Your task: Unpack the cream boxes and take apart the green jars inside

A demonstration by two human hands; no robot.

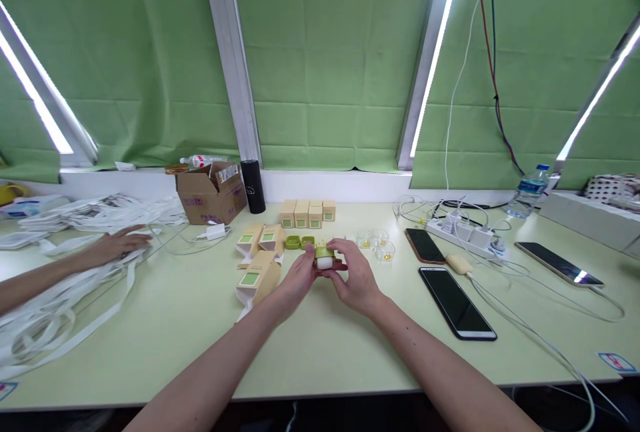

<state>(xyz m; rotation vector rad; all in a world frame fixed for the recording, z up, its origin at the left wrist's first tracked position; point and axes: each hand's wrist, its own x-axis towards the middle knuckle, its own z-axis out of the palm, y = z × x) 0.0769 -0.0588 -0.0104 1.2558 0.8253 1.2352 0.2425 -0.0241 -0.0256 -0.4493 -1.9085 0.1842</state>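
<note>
Between my two hands is a small green-and-white case [325,259], held just above the table's middle. My left hand [299,277] grips it from the left, fingers closed against its side. From the right, my right hand [356,280] pinches it, with thumb below and fingers on top. Just behind it sit small olive-green square containers [293,243]. Open kraft paper boxes [259,277] with green labels lie left of my left hand. Several clear plastic cups [385,254] with yellow bits inside stand beyond my right hand.
Closed small kraft boxes [301,214] stand farther back. Left are a cardboard carton [210,193], a black tumbler [253,187] and white straps [75,312] under another person's hand [117,247]. Phones [456,302], a power strip [467,239] and cables occupy the right.
</note>
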